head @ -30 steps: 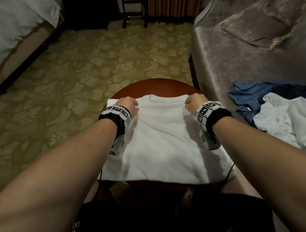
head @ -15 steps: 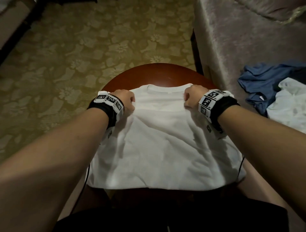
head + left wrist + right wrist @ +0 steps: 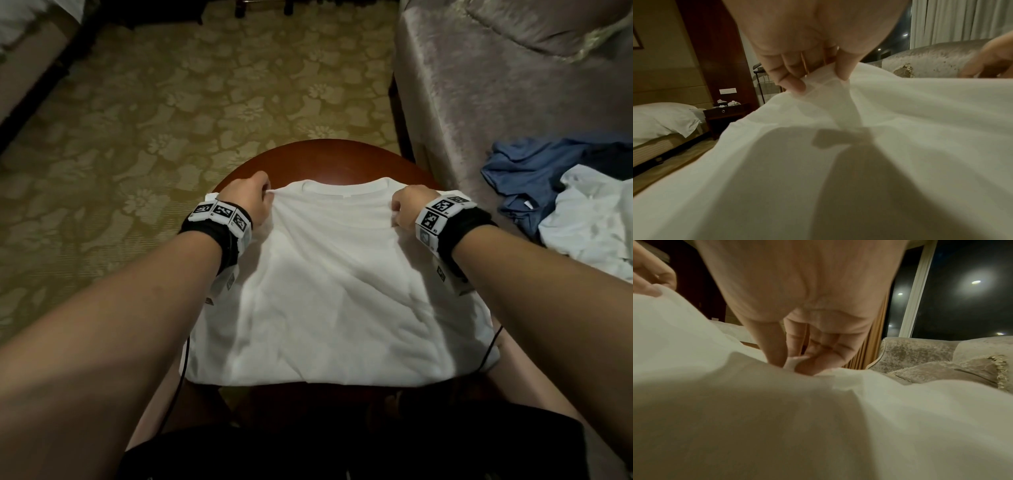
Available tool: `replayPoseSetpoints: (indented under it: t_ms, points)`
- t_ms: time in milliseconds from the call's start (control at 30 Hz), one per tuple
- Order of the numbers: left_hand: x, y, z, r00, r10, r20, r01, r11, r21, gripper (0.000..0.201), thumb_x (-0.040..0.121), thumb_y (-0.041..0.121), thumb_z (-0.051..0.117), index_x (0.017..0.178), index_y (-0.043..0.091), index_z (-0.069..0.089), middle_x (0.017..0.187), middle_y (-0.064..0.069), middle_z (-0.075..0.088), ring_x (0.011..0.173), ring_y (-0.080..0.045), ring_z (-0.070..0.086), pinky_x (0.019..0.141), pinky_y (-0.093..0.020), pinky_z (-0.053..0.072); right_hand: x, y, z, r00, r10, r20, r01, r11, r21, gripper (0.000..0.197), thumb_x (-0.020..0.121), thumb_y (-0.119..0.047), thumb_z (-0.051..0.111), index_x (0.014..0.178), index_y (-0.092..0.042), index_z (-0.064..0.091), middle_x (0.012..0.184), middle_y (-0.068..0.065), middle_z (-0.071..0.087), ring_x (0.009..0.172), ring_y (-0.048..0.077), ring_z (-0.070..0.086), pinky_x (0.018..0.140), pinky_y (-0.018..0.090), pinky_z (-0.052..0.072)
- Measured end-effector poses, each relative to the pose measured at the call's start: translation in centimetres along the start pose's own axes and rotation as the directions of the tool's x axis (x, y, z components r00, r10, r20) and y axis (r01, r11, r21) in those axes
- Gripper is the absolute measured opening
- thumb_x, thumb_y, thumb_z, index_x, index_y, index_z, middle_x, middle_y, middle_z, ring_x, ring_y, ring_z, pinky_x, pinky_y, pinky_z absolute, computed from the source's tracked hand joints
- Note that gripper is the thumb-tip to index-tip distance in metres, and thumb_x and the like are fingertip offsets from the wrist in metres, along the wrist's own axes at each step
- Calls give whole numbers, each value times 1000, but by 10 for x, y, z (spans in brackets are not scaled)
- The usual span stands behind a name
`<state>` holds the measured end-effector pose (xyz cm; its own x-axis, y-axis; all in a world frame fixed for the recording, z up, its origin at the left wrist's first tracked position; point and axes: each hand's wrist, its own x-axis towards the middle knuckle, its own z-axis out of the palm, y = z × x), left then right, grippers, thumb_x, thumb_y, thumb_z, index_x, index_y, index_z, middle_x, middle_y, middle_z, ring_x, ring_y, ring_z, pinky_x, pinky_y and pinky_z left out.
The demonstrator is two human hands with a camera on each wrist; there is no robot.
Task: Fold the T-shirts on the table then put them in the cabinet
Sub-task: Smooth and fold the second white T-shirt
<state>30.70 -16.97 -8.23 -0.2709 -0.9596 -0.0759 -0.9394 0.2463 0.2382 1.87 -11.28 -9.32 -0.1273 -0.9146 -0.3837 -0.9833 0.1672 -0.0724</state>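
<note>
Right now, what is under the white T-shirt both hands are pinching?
The white T-shirt lies on a round reddish-brown table, whose far rim shows beyond the collar. The left hand and right hand pinch its shoulders. The covered tabletop, and anything on it, cannot be seen.

Dim, warm room light falls from overhead; my wrists cast soft shadows across the white T-shirt point(image 3: 335, 291). Wrist views blur close-up, bending at edges.

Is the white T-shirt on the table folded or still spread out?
Partly folded: white T-shirt lies as a rectangle, sleeves tucked; both hands pinch its shoulders.
</note>
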Motion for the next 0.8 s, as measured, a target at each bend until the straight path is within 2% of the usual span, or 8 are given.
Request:
replayPoseSetpoints:
  t_ms: [200,267,333,400,433,533,667,800]
  points:
    - [13,-2,1,998,-34,-49,31,998,-53,14,97,29,44,100,17,50,87,-8,61,80,-31,57,74,-44,53,4,10,-11,982,102,-156,-85,990,117,21,88,-12,49,106,-14,58,100,11,59,80,30,53,72,32,46]
    - [19,-3,1,996,-68,-50,64,995,-73,14,97,31,45,97,18,50,86,-7,61,80,-30,56,75,-43,53,10,14,-15,960,161,-230,-123,978,168,21,89,-12,48,107,-10,58,103,16,60,83,34,56,70,32,45]
    - [23,-4,4,993,-108,-51,103,991,-88,16,95,32,47,96,17,52,89,-8,61,81,-30,57,76,-41,52,16,18,-17,937,229,-264,-168,958,232,23,91,-14,48,110,-8,59,110,21,61,94,38,59,77,34,47]
    - [23,-3,9,988,-146,-58,137,981,-136,19,94,30,51,103,14,55,100,-10,62,92,-31,58,81,-40,50,20,20,-15,929,274,-250,-188,929,318,25,90,-13,49,114,-9,59,115,21,60,100,38,58,83,35,48]
    - [22,-3,12,985,-163,-58,151,973,-174,24,94,29,53,113,14,55,112,-11,59,103,-31,56,88,-40,48,21,20,-14,929,281,-241,-184,915,359,29,90,-11,49,118,-10,57,118,19,59,103,37,58,85,35,48]
    - [16,-4,19,981,-187,-50,171,958,-232,53,92,30,56,141,19,38,145,-9,35,134,-29,33,112,-42,31,21,23,-11,920,283,-272,-156,899,408,43,88,-7,49,131,-10,49,127,17,54,114,36,54,96,39,47]
    - [4,-21,14,971,-238,-20,233,961,-147,60,92,29,54,147,22,29,150,-9,28,139,-32,25,113,-46,28,10,33,-10,888,356,-291,-233,894,384,45,86,-6,49,130,-10,52,135,17,40,119,40,46,104,42,40]
    - [-15,-35,6,931,-352,93,356,934,-24,56,94,30,53,145,21,33,146,-15,28,135,-38,27,109,-50,32,-11,35,-12,911,325,-255,-267,934,237,27,86,-11,52,110,-8,63,124,15,51,110,38,52,94,38,46]
